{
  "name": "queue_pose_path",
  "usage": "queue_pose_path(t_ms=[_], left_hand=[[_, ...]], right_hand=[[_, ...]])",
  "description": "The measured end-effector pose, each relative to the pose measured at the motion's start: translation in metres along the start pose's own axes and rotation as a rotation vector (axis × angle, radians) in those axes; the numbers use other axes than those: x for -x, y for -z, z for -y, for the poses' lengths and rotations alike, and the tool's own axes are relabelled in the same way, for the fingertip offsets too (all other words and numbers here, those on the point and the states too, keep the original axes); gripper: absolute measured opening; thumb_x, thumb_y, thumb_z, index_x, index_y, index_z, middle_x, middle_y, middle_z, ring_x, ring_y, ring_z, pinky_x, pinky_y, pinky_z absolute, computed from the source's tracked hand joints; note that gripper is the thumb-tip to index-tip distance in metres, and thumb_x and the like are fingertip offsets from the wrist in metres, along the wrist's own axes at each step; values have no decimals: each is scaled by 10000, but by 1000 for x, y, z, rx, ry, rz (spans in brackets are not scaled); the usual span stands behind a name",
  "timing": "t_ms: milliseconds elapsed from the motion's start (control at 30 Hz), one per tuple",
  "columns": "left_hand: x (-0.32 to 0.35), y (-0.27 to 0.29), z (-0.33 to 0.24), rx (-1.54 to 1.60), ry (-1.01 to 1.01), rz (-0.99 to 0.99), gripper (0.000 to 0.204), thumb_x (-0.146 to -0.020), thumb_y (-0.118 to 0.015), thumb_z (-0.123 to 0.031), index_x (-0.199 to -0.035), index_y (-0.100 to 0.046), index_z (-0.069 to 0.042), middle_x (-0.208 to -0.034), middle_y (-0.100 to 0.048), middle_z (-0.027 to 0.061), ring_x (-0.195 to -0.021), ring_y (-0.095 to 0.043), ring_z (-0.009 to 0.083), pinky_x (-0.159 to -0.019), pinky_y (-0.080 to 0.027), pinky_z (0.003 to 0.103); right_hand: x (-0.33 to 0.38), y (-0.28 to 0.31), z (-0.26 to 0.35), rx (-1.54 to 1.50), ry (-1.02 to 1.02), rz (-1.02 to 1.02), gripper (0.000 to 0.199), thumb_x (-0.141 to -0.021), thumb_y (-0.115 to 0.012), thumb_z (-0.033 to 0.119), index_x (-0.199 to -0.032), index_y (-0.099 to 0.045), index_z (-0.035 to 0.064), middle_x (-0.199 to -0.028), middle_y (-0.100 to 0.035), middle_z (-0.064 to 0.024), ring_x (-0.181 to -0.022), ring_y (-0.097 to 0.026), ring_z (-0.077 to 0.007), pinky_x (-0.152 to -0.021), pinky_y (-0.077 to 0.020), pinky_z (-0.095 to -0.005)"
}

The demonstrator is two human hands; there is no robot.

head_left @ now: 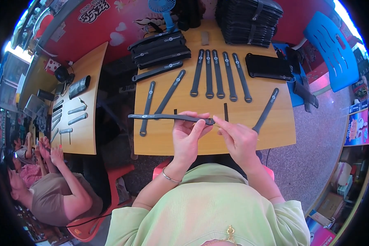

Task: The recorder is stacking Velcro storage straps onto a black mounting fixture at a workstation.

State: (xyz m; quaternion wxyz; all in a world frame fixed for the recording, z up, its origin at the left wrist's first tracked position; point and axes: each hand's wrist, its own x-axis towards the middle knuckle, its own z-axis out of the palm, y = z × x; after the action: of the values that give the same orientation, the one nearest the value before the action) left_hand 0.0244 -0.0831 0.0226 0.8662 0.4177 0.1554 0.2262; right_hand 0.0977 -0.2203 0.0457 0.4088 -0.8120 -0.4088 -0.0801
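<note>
One dark grey strap (151,117) is held roughly level above a wooden table (160,144), gripped near its slotted end between the thumb and bent fingers of the left hand (185,139), while its long tail is stretched leftward across two loose straps (169,93). The right hand (240,141) is held at that same end, its index finger extended and the others curled; whether anything is pinched there cannot be told. The slotted end could be twisted out of line, it is judged, if the left hand's pinch were loosened, and the loose straps could be nudged askew by the unsupported tail. Small white print and a round emblem are borne by five straps (218,76) laid in a row; bold lettering is displayed on the red wall (76,35) behind
</note>
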Motion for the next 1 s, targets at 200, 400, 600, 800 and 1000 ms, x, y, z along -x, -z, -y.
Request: queue_pose_path(t_ms=[200,400,600,800,1000], left_hand=[[0,0,1,-29,-28,8,214,-895,-551,7,-1087,-481,-56,-1082,-616,178,-957,-633,226,-846,-552,358],[-2,2,1,-107,-31,31,217,-866,-581,30,-1046,-488,-47,-1062,-622,148,-967,-622,202,-850,-541,345],[-4,3,1,-157,-57,56,230,-847,-595,53,-1027,-489,-44,-1047,-628,143,-956,-624,192,-859,-529,331],[-3,-4,-1,-219,-96,46,240,-838,-591,74,-1022,-481,-34,-1043,-628,148,-955,-622,183,-859,-527,317],[-4,-1,3,-112,-61,11,257,-845,-584,68,-1041,-471,-53,-1101,-603,152,-974,-606,166,-871,-496,286]], right_hand=[[2,-6,-5,-10,39,-73,366,-770,-689,102,-1127,-649,173,-603,-550,-57,-531,-546,-207,-474,-405,-326],[1,-2,-4,47,71,-72,333,-771,-686,118,-1098,-662,177,-644,-600,-39,-552,-569,-193,-482,-425,-311],[1,1,1,117,61,-23,344,-759,-689,125,-1096,-663,188,-649,-611,-10,-554,-571,-172,-476,-420,-296],[2,-4,-1,108,55,-82,354,-762,-686,116,-1106,-658,194,-639,-605,-7,-538,-561,-165,-466,-412,-292],[-1,-4,7,106,-25,-40,294,-763,-696,82,-1049,-666,146,-634,-609,-44,-549,-597,-182,-488,-430,-304]])
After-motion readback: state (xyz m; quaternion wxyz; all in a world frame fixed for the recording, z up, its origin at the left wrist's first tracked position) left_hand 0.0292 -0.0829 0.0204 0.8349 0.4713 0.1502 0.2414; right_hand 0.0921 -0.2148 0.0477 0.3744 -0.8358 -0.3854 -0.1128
